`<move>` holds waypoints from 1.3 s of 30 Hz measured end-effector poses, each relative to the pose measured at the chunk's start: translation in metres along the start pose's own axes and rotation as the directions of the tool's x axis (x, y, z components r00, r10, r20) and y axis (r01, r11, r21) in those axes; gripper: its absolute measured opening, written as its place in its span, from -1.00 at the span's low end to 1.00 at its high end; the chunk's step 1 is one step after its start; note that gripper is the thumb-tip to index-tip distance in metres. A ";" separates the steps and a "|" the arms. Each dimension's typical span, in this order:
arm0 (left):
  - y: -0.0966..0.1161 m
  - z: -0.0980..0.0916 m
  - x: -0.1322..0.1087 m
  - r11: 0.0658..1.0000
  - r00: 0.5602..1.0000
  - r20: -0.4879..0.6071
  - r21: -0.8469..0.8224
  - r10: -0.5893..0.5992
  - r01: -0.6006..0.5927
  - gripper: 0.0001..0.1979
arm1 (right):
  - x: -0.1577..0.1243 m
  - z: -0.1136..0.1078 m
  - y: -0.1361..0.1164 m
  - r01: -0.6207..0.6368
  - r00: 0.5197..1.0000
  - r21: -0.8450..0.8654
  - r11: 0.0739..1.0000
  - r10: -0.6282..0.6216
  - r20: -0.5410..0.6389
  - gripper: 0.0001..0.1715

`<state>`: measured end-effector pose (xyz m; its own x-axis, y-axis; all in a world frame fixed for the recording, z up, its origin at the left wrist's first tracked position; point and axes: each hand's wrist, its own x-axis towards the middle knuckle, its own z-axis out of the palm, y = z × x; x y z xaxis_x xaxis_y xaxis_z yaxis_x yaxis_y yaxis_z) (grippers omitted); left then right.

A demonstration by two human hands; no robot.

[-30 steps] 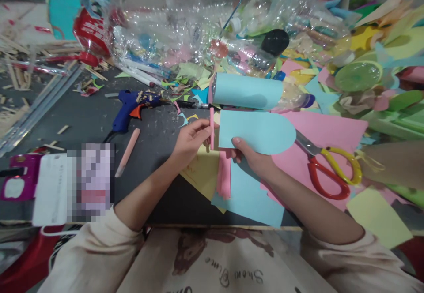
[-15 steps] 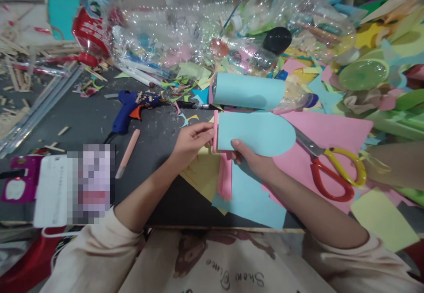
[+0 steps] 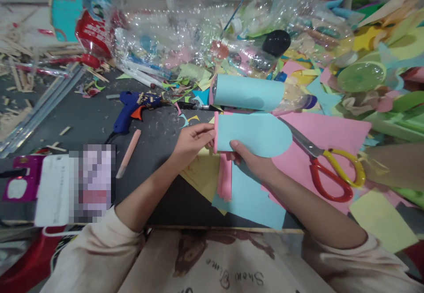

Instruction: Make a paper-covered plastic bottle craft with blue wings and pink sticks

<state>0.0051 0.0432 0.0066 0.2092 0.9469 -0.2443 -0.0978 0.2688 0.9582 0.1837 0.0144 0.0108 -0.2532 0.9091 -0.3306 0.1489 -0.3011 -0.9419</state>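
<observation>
My left hand (image 3: 195,140) pinches a narrow pink strip (image 3: 216,132) that stands along the straight left edge of a light blue paper piece (image 3: 258,132). The blue piece is rounded at its right end. My right hand (image 3: 247,154) grips its lower edge, thumb on top and fingers mostly hidden beneath. Under the hands lie pink folded strips (image 3: 225,180), a blue sheet (image 3: 258,204) and a large pink sheet (image 3: 331,136). Scissors (image 3: 318,152) with red and yellow handles rest on the pink sheet. A bottle wrapped in blue paper (image 3: 251,92) lies just beyond.
A blue glue gun (image 3: 127,112) and a pale pink stick (image 3: 129,152) lie left of my hands. Clear plastic bottles (image 3: 159,24) and paper scraps crowd the back. Wooden sticks are at the far left. Another person's arm (image 3: 394,165) reaches in at the right.
The blue piece has shifted slightly left, and its straight edge now meets the pink strip where a thin gap showed before. Both hands keep their grips.
</observation>
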 end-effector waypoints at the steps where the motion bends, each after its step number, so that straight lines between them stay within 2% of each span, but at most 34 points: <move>1: 0.000 0.000 0.000 1.000 1.000 0.001 -0.001 -0.001 0.001 -0.83 | 0.000 0.000 0.000 0.005 1.000 0.001 1.000 -0.005 0.000 -0.33; 12: 0.001 0.000 0.000 1.000 1.000 0.009 -0.003 -0.002 0.002 -0.83 | 0.000 0.000 -0.001 0.004 1.000 -0.002 1.000 -0.004 -0.004 -0.33; 19: 0.003 0.000 0.000 1.000 0.998 0.052 -0.007 -0.028 0.028 -0.79 | -0.001 0.000 0.002 0.003 1.000 0.001 1.000 -0.003 -0.004 -0.34; 28: 0.004 0.001 0.000 1.000 0.997 0.074 -0.014 -0.004 0.005 -0.79 | -0.001 0.000 0.000 -0.008 1.000 -0.004 1.000 0.008 0.004 -0.31; 32: 0.004 0.001 -0.001 0.999 0.994 0.105 -0.027 -0.035 0.038 -0.73 | 0.000 0.000 0.000 -0.010 1.000 0.000 1.000 0.010 0.000 -0.32; 39: 0.004 0.000 -0.001 0.997 0.994 0.088 -0.024 -0.071 0.073 -0.70 | 0.000 0.000 0.001 -0.017 1.000 0.002 1.000 0.017 0.000 -0.34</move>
<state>0.0042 0.0433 0.0111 0.3001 0.9064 -0.2973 -0.1054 0.3413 0.9340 0.1837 0.0142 0.0103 -0.2505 0.9038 -0.3469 0.1511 -0.3174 -0.9362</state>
